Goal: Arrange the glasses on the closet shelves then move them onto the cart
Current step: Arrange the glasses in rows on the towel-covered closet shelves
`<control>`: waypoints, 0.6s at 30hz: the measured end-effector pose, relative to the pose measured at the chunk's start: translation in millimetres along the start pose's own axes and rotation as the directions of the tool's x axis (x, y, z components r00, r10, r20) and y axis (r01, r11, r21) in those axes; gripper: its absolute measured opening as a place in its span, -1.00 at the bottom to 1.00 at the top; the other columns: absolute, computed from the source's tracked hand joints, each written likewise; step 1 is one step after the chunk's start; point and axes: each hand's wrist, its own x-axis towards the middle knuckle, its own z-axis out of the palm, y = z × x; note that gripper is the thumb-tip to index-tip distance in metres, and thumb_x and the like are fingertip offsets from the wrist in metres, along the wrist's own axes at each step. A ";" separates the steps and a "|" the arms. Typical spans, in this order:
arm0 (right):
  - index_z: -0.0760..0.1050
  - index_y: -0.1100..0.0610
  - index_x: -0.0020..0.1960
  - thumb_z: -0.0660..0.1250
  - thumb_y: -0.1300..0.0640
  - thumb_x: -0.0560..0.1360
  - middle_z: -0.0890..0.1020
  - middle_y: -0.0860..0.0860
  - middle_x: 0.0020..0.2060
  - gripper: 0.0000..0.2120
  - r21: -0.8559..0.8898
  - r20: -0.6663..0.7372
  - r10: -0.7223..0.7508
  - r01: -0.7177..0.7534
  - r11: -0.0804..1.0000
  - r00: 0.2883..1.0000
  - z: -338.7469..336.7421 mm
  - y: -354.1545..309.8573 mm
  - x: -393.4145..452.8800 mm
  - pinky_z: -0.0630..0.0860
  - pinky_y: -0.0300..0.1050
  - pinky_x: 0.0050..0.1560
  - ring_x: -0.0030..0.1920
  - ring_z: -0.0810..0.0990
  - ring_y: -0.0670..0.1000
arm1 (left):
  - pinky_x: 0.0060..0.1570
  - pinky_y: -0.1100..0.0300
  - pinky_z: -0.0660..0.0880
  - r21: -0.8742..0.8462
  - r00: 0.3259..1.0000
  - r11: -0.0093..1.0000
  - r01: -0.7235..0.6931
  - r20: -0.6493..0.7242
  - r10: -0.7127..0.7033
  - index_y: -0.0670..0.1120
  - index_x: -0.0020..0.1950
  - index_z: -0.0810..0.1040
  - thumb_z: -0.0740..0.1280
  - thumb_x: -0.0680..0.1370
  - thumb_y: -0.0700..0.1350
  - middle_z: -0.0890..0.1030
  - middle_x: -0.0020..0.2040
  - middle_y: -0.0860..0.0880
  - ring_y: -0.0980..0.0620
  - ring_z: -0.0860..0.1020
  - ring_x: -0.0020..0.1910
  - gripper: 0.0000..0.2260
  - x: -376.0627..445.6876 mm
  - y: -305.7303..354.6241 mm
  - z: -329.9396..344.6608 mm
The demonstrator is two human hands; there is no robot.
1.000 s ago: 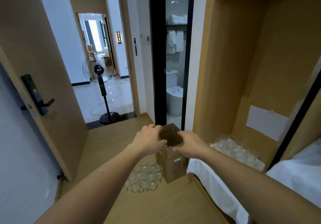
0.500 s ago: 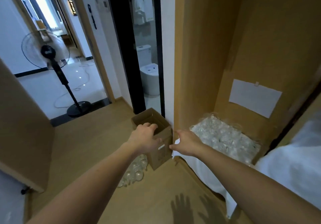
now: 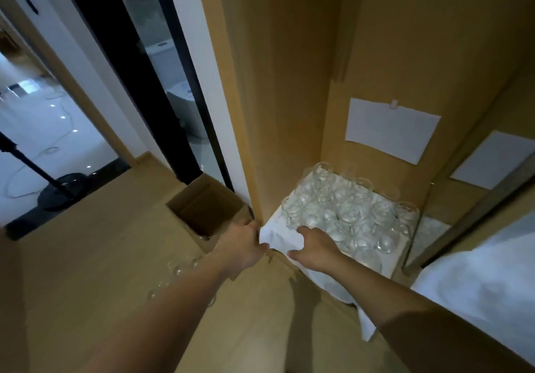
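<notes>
The glasses [image 3: 344, 216] are clustered on a white cloth [image 3: 278, 238] in the closet – its front edge is touched by the spread right hand [image 3: 314, 249], the left hand [image 3: 241, 245] loosely open beside it.

Hotel room: closet [image 3: 289, 83], bathroom door [image 3: 150, 83]

Clear glasses [image 3: 344, 216] stand packed together on a white cloth [image 3: 278, 238] covering the closet's low shelf. The right hand [image 3: 315, 246] reaches over the cloth's front edge, fingertips just beside the nearest glasses. The left hand [image 3: 243, 243] is at the cloth's front-left corner, beside an open cardboard box [image 3: 202, 207] on the wooden floor [image 3: 86, 242]. More glasses [image 3: 173, 271] sit on the floor, partly hidden under the left forearm.
</notes>
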 end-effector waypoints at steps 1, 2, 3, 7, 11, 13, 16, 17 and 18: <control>0.23 0.08 0.57 0.36 -0.26 0.50 0.42 0.11 0.43 -0.23 0.019 0.000 0.027 -0.027 0.999 1.000 1.3 6.1 5.4 0.37 -0.07 0.34 0.43 0.39 0.15 | 0.03 0.10 0.48 -0.001 1.000 1.000 -0.015 0.016 0.015 -0.07 0.37 0.48 0.28 0.60 0.15 0.56 0.18 -0.10 -0.13 0.53 0.17 -0.57 8.9 0.9 3.4; 0.23 0.07 0.57 0.37 -0.25 0.49 0.42 0.11 0.42 -0.23 0.042 0.004 0.058 -0.058 0.997 0.998 2.6 11.7 10.5 0.38 -0.07 0.34 0.42 0.40 0.15 | -0.01 0.13 0.44 -0.001 0.999 0.999 -0.041 0.029 0.041 -0.05 0.34 0.49 0.28 0.60 0.15 0.57 0.18 -0.09 -0.13 0.54 0.18 -0.59 18.0 1.5 6.6; 0.23 0.06 0.56 0.37 -0.24 0.49 0.43 0.11 0.41 -0.23 0.068 0.004 0.085 -0.085 0.994 0.996 3.7 16.8 14.9 0.39 -0.06 0.34 0.41 0.41 0.15 | -0.05 0.16 0.41 -0.006 0.998 0.998 -0.057 0.031 0.057 -0.04 0.33 0.49 0.27 0.60 0.15 0.57 0.18 -0.07 -0.13 0.54 0.20 -0.61 26.7 2.5 9.9; 0.32 0.06 0.49 0.41 -0.18 0.48 0.51 0.08 0.33 -0.33 0.167 -0.025 0.194 -0.187 0.968 0.981 7.5 34.8 27.6 0.44 -0.10 0.26 0.34 0.47 0.13 | 0.09 0.08 0.52 -0.063 0.990 0.991 -0.117 0.073 0.121 -0.03 0.41 0.45 0.28 0.55 0.17 0.58 0.24 -0.07 -0.14 0.56 0.21 -0.51 57.6 9.5 19.4; 0.40 0.08 0.39 0.37 -0.18 0.44 0.57 0.08 0.27 -0.39 0.240 -0.026 0.282 -0.268 0.933 0.959 10.7 47.9 46.0 0.48 -0.12 0.19 0.24 0.55 0.12 | 0.21 0.07 0.47 -0.084 0.973 0.975 -0.204 0.095 0.212 -0.10 0.50 0.39 0.37 0.58 0.06 0.52 0.35 -0.11 -0.13 0.52 0.29 -0.47 91.2 15.6 24.4; 0.40 0.11 0.40 0.39 -0.15 0.45 0.57 0.12 0.27 -0.39 0.270 -0.035 0.347 -0.326 0.906 0.937 11.6 51.6 57.0 0.48 -0.09 0.22 0.26 0.55 0.16 | 0.26 0.09 0.44 -0.098 0.966 0.968 -0.233 0.090 0.242 -0.09 0.51 0.37 0.38 0.58 0.05 0.49 0.38 -0.11 -0.11 0.49 0.32 -0.46 112.2 15.5 28.0; 0.37 0.12 0.44 0.41 -0.13 0.48 0.58 0.14 0.26 -0.38 0.270 -0.089 0.448 -0.412 0.870 0.889 15.8 55.3 67.5 0.49 -0.10 0.23 0.25 0.57 0.14 | 0.33 0.09 0.41 -0.121 0.950 0.950 -0.290 0.088 0.301 -0.06 0.53 0.36 0.39 0.57 0.06 0.44 0.44 -0.08 -0.11 0.43 0.39 -0.43 140.8 14.4 34.3; 0.36 0.11 0.44 0.40 -0.15 0.49 0.58 0.14 0.25 -0.37 0.276 -0.102 0.477 -0.436 0.857 0.873 17.6 56.1 70.2 0.50 -0.09 0.23 0.24 0.57 0.13 | 0.34 0.07 0.40 -0.130 0.941 0.941 -0.312 0.096 0.325 -0.05 0.53 0.35 0.40 0.56 0.06 0.43 0.45 -0.07 -0.10 0.42 0.41 -0.42 150.1 13.7 37.0; 0.36 0.10 0.45 0.40 -0.16 0.49 0.57 0.13 0.26 -0.37 0.295 -0.111 0.507 -0.459 0.838 0.854 18.9 56.5 72.9 0.49 -0.08 0.24 0.25 0.57 0.12 | 0.35 0.06 0.40 -0.141 0.933 0.934 -0.327 0.110 0.343 -0.05 0.54 0.35 0.40 0.55 0.06 0.42 0.46 -0.06 -0.10 0.40 0.42 -0.41 159.3 13.4 39.5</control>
